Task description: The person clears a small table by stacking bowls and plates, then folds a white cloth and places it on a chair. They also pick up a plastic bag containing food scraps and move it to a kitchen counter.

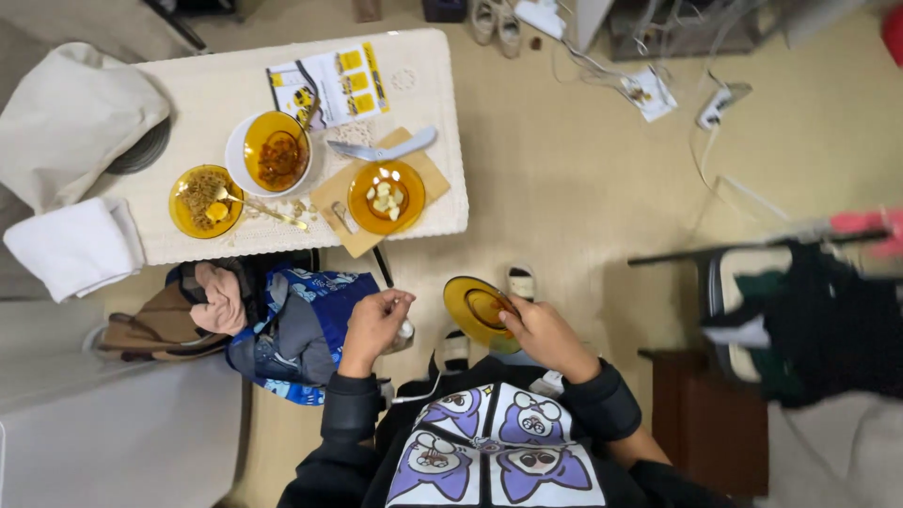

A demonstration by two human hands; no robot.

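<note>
Item: amber glass plate [475, 310], small, round, translucent, empty as far as can be seen. Location: held in the air above the beige floor, in front of the lap, well apart from the low table [428, 221].

Grip: the right hand [541, 334] is closed on the plate's near rim, thumb over the top face. The left hand [376, 320] is pinched shut on a small whitish object [405, 328], possibly a peeled clove; the view is too small for certainty.

Handling, judged: rigid, light, smooth and likely slippery, breakable if dropped. It is best taken at the rim, thumb above and fingers beneath.

Nearby on the table: amber dish of pale pieces [387, 198] on a wooden board [343, 202], knife [381, 149].
</note>
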